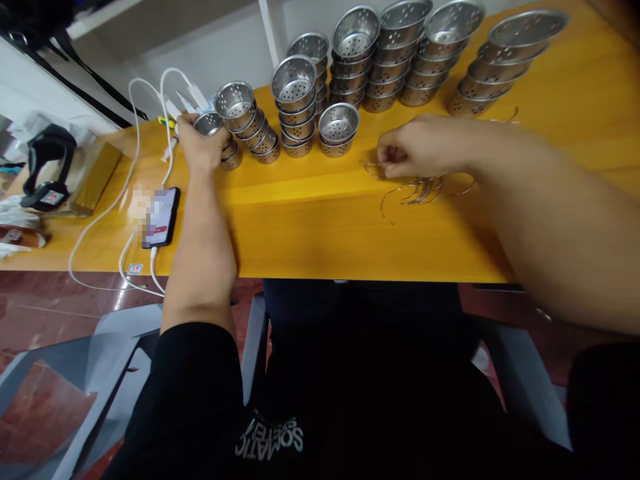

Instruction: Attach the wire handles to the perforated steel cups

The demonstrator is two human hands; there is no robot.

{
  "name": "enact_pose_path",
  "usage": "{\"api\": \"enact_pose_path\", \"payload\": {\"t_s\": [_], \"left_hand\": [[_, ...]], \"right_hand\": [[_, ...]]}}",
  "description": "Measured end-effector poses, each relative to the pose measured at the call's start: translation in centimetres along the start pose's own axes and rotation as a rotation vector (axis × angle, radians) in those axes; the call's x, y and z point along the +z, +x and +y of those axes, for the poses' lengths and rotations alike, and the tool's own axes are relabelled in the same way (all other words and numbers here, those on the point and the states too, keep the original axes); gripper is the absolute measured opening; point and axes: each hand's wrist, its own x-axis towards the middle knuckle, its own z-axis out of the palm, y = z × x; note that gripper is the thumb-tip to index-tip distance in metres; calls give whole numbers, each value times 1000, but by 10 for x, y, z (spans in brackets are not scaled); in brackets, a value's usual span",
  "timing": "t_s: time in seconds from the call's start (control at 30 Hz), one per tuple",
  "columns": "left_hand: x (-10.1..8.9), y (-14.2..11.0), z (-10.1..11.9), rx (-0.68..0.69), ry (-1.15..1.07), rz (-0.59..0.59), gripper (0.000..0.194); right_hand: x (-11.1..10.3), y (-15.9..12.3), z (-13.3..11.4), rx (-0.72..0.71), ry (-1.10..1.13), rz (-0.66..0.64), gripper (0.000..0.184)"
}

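My left hand (204, 148) is closed around a perforated metal cup (208, 122) at the top of a short leaning stack on the left. Just to the right stands another leaning stack of the same cups (255, 130). My right hand (407, 148) is curled with its fingers pressed together, low over the table. Beneath and beside it lie several thin bent metal wires (424, 192). One wire end shows by the fingertips, but whether the fingers grip it I cannot tell.
More cup stacks (385, 73) line the back of the yellow table (310, 233); the far right one (490, 73) leans. A phone (163, 217) with white cables (133, 167) lies left of my forearm. A cardboard box (93, 177) carries a black strapped device (50, 167).
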Motion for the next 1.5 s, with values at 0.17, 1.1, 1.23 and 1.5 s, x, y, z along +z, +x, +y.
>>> {"api": "enact_pose_path", "payload": {"t_s": [0.17, 1.1, 1.23, 1.5], "left_hand": [[5, -7, 38, -328, 69, 248, 103], [121, -108, 230, 214, -276, -395, 83], [126, -103, 219, 211, -280, -332, 86], [120, -98, 217, 243, -314, -347, 87]], "right_hand": [[-30, -8, -36, -26, 16, 100, 29], [-99, -29, -134, 326, 135, 600, 30], [-100, -29, -139, 280, 170, 597, 39], [-95, -23, -136, 275, 250, 553, 44]]}}
